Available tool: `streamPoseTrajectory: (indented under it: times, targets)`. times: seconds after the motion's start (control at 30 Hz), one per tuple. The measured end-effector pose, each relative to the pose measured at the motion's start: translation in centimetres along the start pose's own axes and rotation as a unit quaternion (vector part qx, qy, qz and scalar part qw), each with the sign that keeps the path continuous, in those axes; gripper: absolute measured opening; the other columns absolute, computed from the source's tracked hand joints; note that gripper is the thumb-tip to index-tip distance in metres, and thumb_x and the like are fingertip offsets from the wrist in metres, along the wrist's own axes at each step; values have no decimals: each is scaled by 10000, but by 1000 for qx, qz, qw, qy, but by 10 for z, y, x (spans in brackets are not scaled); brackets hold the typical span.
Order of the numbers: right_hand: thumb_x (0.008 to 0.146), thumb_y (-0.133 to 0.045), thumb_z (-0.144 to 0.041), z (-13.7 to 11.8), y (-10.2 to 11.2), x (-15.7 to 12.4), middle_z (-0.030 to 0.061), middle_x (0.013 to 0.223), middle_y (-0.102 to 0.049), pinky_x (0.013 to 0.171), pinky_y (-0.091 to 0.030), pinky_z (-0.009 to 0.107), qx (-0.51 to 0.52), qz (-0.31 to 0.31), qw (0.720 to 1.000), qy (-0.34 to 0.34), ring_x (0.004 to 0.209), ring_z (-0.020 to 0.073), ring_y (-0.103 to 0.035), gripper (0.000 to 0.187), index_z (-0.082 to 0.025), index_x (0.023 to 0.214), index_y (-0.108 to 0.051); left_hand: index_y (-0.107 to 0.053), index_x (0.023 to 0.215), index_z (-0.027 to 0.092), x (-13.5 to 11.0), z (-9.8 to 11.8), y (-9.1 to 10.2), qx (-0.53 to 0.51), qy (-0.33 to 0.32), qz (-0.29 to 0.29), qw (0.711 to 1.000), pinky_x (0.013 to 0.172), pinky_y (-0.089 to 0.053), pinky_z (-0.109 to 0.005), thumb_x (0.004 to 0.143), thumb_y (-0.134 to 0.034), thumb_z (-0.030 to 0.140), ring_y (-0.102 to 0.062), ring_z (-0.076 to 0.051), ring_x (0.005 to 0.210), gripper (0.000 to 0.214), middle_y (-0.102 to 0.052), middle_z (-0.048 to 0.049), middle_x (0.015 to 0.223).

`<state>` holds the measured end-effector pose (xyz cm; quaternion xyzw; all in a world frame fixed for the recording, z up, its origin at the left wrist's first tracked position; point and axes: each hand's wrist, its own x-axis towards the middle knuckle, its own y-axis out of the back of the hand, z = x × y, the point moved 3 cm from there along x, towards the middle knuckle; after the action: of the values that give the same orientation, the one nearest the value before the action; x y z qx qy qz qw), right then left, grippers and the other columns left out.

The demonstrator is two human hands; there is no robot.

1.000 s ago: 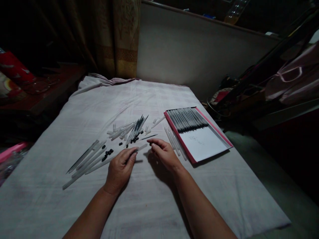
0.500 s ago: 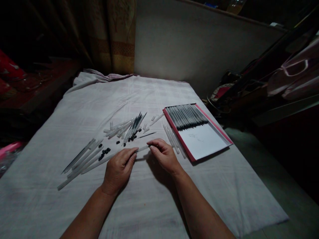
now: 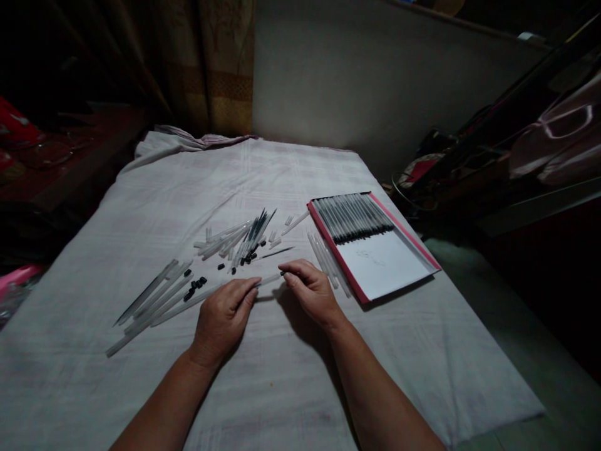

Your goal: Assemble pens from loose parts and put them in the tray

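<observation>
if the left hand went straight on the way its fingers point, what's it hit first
Likely the right hand, at the far end of the clear tube the left hand holds; depth is unclear.

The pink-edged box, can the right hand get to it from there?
Probably yes: the right hand is close beside the box, with only a few clear tubes lying flat between. Its grip looks busy, though, with a small black piece.

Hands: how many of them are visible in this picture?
2: the left hand grips a clear tube; the right hand pinches a black piece at its right end. Neither is hidden.
</observation>
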<state>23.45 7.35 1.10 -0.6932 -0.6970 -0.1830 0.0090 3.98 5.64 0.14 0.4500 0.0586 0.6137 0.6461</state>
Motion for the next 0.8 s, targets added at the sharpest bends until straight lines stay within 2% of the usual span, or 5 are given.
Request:
streamPoseTrajectory:
  times: [0.2,0.8]
  targets:
    - [869,-593,-186,-1,0,0,50,903,-694,821,-507,299,8,-2,1000,19,894,169,-645,187,-218,967,-749,-708,1117,219,0,0,0,5,1,-3,1000,804,-558,-298,949,-549,285,-718,-186,893,240,-761,-54,990]
    - [881,-576,-199,-2,0,-1,51,900,-683,812,-504,311,-22,-21,999,17,895,180,-637,203,-230,989,-745,-715,1115,229,0,-1,-1,5,2,-4,1000,794,-568,-310,953,-531,300,-721,-193,875,255,-765,-62,976]
